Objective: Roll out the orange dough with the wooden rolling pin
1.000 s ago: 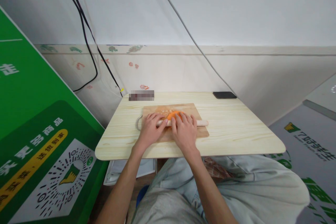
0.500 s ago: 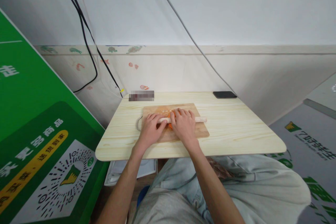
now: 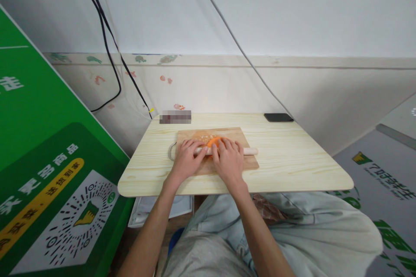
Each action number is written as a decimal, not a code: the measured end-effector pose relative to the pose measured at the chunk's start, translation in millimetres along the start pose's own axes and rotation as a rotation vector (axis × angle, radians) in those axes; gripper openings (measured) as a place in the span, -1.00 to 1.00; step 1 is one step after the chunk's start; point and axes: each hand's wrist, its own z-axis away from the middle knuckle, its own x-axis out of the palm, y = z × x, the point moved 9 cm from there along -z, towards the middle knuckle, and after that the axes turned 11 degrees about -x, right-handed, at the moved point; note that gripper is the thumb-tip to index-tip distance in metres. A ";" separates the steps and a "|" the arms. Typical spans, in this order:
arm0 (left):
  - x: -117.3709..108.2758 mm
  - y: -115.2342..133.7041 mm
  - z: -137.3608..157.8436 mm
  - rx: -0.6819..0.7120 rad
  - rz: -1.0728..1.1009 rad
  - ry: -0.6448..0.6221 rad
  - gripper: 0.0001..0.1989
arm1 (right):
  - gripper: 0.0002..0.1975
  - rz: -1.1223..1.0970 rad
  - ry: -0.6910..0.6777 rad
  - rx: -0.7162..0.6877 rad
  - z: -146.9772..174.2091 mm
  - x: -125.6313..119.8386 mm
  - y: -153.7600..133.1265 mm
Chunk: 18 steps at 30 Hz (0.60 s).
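A light wooden rolling pin (image 3: 250, 151) lies crosswise over a wooden cutting board (image 3: 248, 162). My left hand (image 3: 187, 156) is closed over the pin's left part, fingers on top and thumb along it. My right hand (image 3: 227, 156) grips it farther right, leaving the right end sticking out past the fingers. Under and behind the pin lies a flat piece of orange dough (image 3: 214, 140), partly hidden by my right hand. Orange smears and pale crumbs mark the board behind my hands.
The board rests on a pale wooden table (image 3: 292, 160) against the wall, its metal handle (image 3: 170, 151) on the left. A black phone (image 3: 278, 117) lies at the back right, a blurred-out object (image 3: 175, 117) at the back left. A green printed panel (image 3: 48, 138) stands left.
The rolling pin has moved slightly toward me and to the right along with my right hand. More of the orange dough shows behind it.
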 end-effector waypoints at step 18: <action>-0.5 0.5 0.5 0.007 -0.005 0.018 -0.86 | -0.62 0.003 -0.018 -0.007 -6.4 0.7 1.1</action>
